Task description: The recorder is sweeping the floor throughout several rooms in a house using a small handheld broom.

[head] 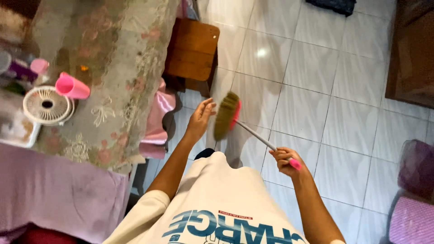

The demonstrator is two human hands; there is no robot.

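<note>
My right hand (285,159) grips the pink end of a broom's grey handle (257,135). The broom head (227,115), olive bristles on a pink base, is lifted off the white tiled floor and blurred. My left hand (201,118) hangs just left of the bristles, fingers spread, holding nothing. I cannot tell whether it touches them.
A table with a lace floral cloth (113,68) stands at left, bearing a small white fan (47,105) and a pink cup (71,86). A wooden stool (192,49) sits beyond it. Dark wooden furniture (411,54) is at right, purple bundles (413,190) lower right.
</note>
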